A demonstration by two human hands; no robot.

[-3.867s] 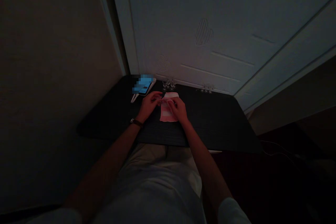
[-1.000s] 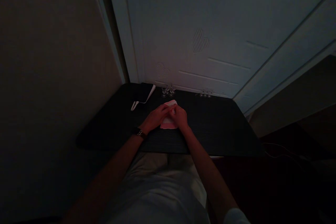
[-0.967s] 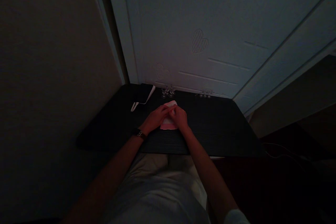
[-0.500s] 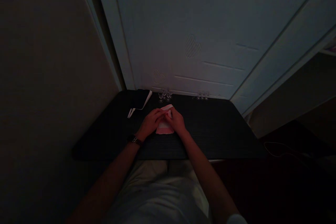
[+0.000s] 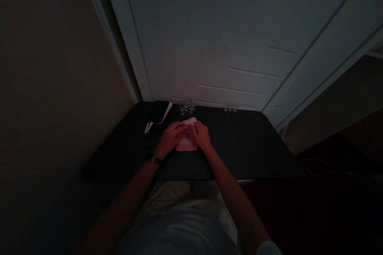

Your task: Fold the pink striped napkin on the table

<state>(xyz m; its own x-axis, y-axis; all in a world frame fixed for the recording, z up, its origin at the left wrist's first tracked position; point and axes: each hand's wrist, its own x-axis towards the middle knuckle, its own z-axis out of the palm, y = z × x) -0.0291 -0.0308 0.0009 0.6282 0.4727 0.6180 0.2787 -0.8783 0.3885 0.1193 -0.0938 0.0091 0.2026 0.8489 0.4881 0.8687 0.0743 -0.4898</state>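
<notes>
- Head view: a small pink and white folded paper sheet (image 5: 186,146) lies flat on the black ribbed tabletop (image 5: 245,147), near the middle of its far half and straight ahead of the person
- Head view: the left hand (image 5: 170,138), with a dark wristwatch (image 5: 153,158) on its wrist, covers the sheet's left side, and the right hand (image 5: 201,136) covers its right side; only the far tip and the near edge of the paper show between and below them
- Head view: both hands have their fingers curled down onto the paper, fingertips meeting over its middle; in this dim light I cannot tell whether they pinch a flap or only press it flat
- Head view: judging by this pose, the step in hand is working a fold into the sheet, with the crease under the fingertips
- Head view: any further fold calls for one hand pinning the sheet against the table while the other lines up edges, since thin paper slides easily on a smooth top
- Head view: at the far left lies a dark flat phone with a white edge (image 5: 160,111); two clusters of tiny clear glass pieces (image 5: 187,107) (image 5: 230,107) sit along the back edge, well apart from the hands, below a pale cabinet door with heart shapes (image 5: 218,49)
</notes>
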